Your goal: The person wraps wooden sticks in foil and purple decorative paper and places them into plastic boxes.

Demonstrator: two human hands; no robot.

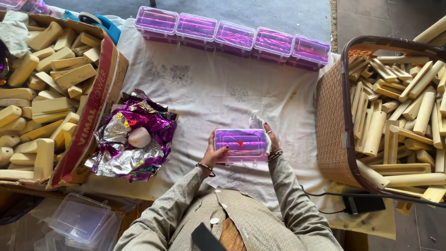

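Observation:
A clear plastic box (240, 145) lined with shiny purple foil sits low over the white embroidered cloth (218, 88), held between both hands. My left hand (213, 153) grips its left end, fingers curled over the edge. My right hand (270, 139) grips its right end. A small red spot shows on the lid. Both wrists wear bangles.
Several matching purple-lined boxes (232, 35) stand in a row at the cloth's far edge. A cardboard carton (100, 107) of pale wooden pieces is at left, a brown woven basket (332, 121) of similar pieces at right. Crumpled purple-silver foil (132, 139) lies left of my hands. Empty clear boxes (81, 218) sit bottom left; a black pedal (362, 203) bottom right.

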